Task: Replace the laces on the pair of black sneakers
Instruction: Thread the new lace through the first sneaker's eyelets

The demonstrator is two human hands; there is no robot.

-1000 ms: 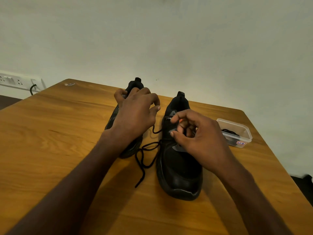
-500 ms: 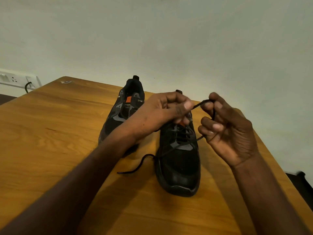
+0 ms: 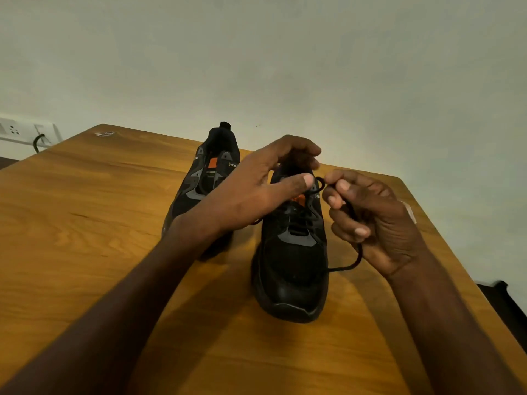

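**Lace handling at near sneaker, head view**

The black lace [image 3: 346, 262] ran from the eyelet area of the near sneaker [image 3: 291, 269], out past its right side, and up into the right hand [image 3: 373, 223]. A short loop of it stood at approx. the thumb tip, above the shoe's collar. The right hand was closed around the lace, thumb and forefinger pinching it, remaining fingers curled over the strand. The left hand [image 3: 256, 189] was over the sneaker's tongue w/ fingers bent and thumb extended; whether it held the lace or the tongue could not be determined, as the fingertips were blurred. The near sneaker stood toe toward the camera at table centre. The 2nd sneaker [image 3: 204, 183] stood just beside it, to the left and farther back, partly behind the left wrist. Both rested on the wooden table [image 3: 85, 223]. A wall socket strip [image 3: 25, 129] w/ a plugged cable was at far left.
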